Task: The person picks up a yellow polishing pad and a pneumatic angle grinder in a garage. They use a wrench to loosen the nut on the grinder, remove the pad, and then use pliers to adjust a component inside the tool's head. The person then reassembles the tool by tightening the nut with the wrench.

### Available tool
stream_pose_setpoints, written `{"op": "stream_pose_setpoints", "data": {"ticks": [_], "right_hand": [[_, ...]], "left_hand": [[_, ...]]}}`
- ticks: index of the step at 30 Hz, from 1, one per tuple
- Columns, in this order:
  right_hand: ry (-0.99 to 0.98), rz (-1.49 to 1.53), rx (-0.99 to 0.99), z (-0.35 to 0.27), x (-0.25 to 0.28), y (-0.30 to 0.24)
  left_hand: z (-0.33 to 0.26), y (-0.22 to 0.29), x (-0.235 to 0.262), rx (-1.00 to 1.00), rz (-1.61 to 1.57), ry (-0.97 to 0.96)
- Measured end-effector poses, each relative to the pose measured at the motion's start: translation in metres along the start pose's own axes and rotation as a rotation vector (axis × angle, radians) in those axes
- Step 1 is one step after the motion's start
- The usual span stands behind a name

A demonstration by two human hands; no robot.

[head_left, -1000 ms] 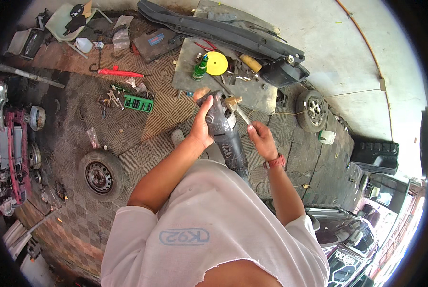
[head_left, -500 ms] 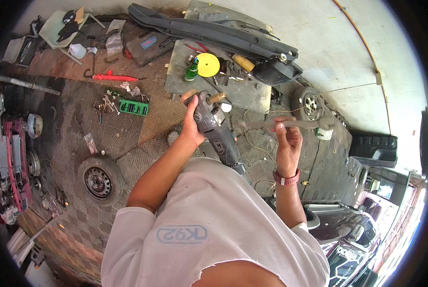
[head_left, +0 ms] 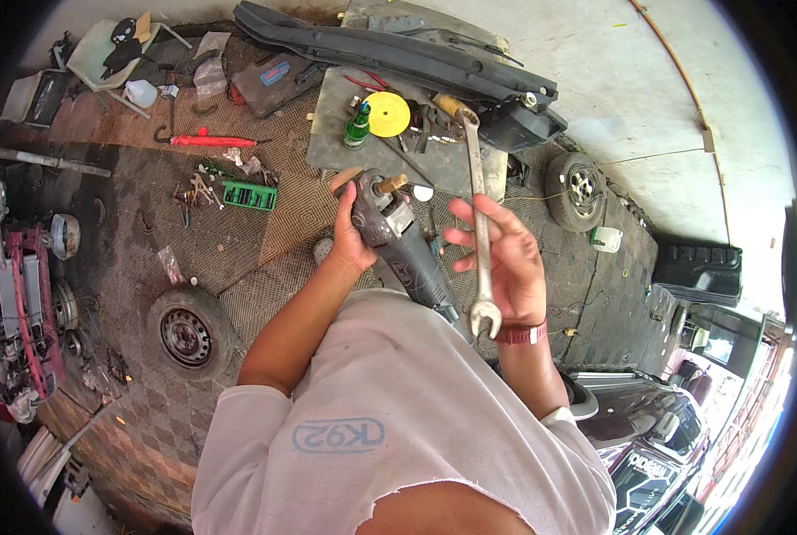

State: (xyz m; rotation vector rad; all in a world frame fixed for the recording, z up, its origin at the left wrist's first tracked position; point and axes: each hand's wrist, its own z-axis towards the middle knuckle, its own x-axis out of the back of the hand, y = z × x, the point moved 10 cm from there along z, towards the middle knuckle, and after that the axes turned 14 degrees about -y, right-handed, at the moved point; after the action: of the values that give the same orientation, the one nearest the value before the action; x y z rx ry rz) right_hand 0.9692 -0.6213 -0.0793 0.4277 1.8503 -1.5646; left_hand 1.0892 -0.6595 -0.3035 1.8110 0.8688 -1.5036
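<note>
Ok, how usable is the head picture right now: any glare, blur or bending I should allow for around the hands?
Head view: bright daylight, concrete at top right nearly washed out; the wrench in the right hand and the angle grinder in the left hand look sharp, without motion blur; fisheye bends the long black car panel and the rim is a black vignette.

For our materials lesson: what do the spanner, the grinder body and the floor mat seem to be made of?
Spanner in the right hand: likely steel, bare and bright; it shines silver along its length.
Grinder in the left hand: body looks like dark grey plastic or painted metal, matt; hard to tell which.
Mat: probably rubber, dull black, with a moulded square pattern.
</note>
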Motion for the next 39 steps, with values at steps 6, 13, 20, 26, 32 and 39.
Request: {"op": "stream_pose_setpoints", "data": {"ticks": [6,13,20,26,32,39], "right_hand": [[0.234,-0.883,-0.196,-0.014,0.048,0.013],[0.111,-1.492,-0.331,-0.023,0.036,0.033],[0.048,-1.381,-0.387,-0.022,0.013,0.052],[-0.025,-1.465,-0.400,-0.016,-0.002,0.045],[-0.030,-1.270,-0.462,-0.015,0.013,0.058],[0.081,-1.312,-0.372,-0.014,0.000,0.051]], "left_hand": [[-0.002,0.011,0.006,-0.061,0.030,0.047],[-0.012,0.021,-0.008,-0.047,0.053,0.053],[-0.014,0.022,-0.009,-0.028,0.114,0.108],[-0.016,0.021,-0.005,-0.018,0.086,0.117],[-0.012,0.027,-0.002,-0.048,0.095,0.059],[-0.016,0.030,-0.001,-0.025,0.080,0.102]]}}
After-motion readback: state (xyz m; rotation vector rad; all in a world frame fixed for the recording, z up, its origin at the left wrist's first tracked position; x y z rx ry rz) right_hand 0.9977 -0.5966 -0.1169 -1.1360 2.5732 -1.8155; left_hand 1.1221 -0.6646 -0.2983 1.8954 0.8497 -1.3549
